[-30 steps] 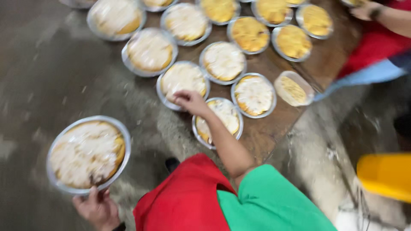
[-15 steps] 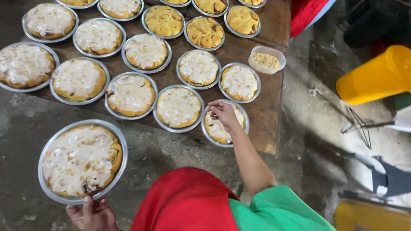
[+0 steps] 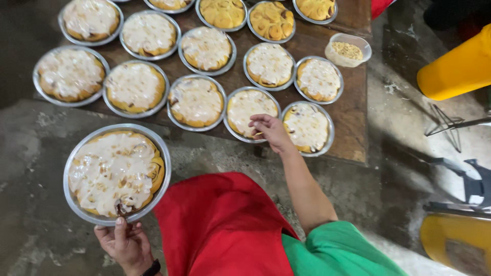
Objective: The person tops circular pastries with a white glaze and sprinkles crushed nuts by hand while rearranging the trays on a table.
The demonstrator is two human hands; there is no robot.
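Two hands are engaged: a round metal pan of glossy white-iced rolls [image 3: 116, 174] is gripped at its near rim by the left hand [image 3: 125, 244], while the right hand [image 3: 271, 130], fingers loosely curled, is lowered between two iced pans [image 3: 250, 108] on the brown wooden table [image 3: 353, 117].

Dim, perhaps slightly blurred edges

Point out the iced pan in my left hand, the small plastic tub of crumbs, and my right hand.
round metal pan of iced rolls [image 3: 115, 171], head view, icing centre
small clear plastic tub of crumbs [image 3: 348, 49], head view, crumbs
right hand [image 3: 271, 132], head view, knuckles
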